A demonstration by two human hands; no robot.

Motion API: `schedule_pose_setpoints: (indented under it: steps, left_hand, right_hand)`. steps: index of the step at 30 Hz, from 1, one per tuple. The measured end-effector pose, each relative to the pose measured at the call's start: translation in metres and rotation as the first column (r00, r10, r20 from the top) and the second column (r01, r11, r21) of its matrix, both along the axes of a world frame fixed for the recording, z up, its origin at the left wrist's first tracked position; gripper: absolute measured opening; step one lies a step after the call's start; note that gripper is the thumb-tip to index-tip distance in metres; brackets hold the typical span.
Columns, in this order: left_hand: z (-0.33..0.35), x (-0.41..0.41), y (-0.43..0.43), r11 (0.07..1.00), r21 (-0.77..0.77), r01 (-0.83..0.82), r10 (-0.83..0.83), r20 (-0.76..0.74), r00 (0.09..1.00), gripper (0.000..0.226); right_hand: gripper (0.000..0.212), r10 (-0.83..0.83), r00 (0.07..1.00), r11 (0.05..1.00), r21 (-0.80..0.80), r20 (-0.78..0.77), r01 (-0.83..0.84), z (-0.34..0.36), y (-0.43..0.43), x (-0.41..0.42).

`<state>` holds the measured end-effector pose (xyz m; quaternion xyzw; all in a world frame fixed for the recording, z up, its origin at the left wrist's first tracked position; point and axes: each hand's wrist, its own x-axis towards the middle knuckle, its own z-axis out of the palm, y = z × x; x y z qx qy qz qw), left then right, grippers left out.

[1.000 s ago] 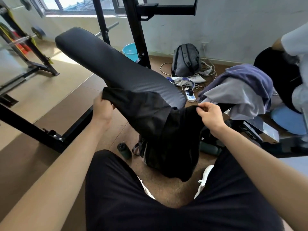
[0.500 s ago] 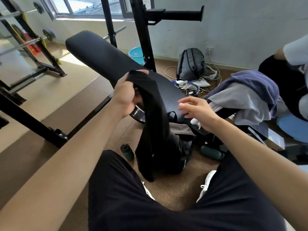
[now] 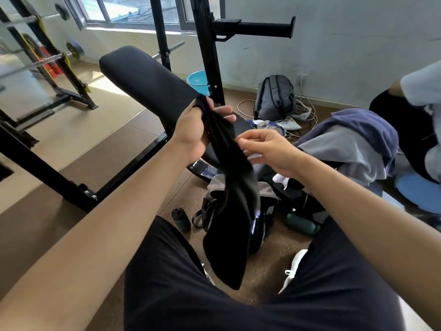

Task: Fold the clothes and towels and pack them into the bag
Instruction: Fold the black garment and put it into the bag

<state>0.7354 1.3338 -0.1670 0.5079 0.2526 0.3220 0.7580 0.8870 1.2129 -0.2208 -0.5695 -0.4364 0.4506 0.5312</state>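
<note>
My left hand (image 3: pixel 195 130) grips the top of a black garment (image 3: pixel 233 211), which hangs down folded in a long strip between my knees. Just to its right, my right hand (image 3: pixel 265 149) has its fingers loosely curled, with the fingertips at the cloth's edge; a pinch cannot be made out. Below the cloth an open dark bag (image 3: pixel 262 211) sits on the floor, partly hidden by the garment. A pile of grey and purple clothes (image 3: pixel 353 144) lies on the bench end at the right.
A black weight bench (image 3: pixel 148 80) with its upright frame (image 3: pixel 207 56) stands ahead. On the floor are a dark bottle (image 3: pixel 180 219), a green bottle (image 3: pixel 301 224), a grey backpack (image 3: pixel 274 97) by the wall, cables and a blue bucket (image 3: pixel 198 80). Another person (image 3: pixel 422 115) sits at the far right.
The garment was held spread between both hands; my right hand let go and my left hand lifted it, so it now hangs as a narrow strip. My right hand has come back beside it.
</note>
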Motion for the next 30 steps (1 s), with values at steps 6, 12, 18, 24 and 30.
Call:
schedule_pose_setpoints:
  steps: [6, 12, 18, 24, 30]
  left_hand:
    - [-0.001, -0.016, 0.016, 0.923, -0.339, 0.181, -0.109, 0.222, 0.969, 0.037]
    - [0.018, -0.033, 0.025, 0.883, -0.181, 0.433, -0.392, 0.221, 0.893, 0.031]
    - [0.022, -0.065, 0.049, 0.957, -0.095, 0.275, -0.271, 0.052, 0.961, 0.034]
    - [-0.031, -0.077, 0.067, 0.939, 0.269, 0.215, -0.058, -0.492, 0.869, 0.041]
    - [-0.057, -0.066, 0.029, 0.415, 0.444, 0.794, 0.242, -0.895, 0.374, 0.068]
  right_hand:
    - [0.022, -0.097, 0.975, 0.995, -0.004, 0.201, 0.100, -0.024, -0.004, -0.003]
    - [0.060, 0.241, 0.895, 0.970, -0.097, 0.374, -0.221, -0.040, 0.029, -0.029]
    - [0.007, 0.347, 0.872, 0.925, -0.279, 0.345, -0.258, -0.075, 0.039, -0.026]
    - [0.019, 0.173, 0.973, 0.964, -0.231, 0.155, -0.135, -0.077, 0.028, -0.020]
    - [0.030, 0.247, 0.968, 0.952, -0.195, 0.038, -0.235, -0.047, 0.026, -0.030]
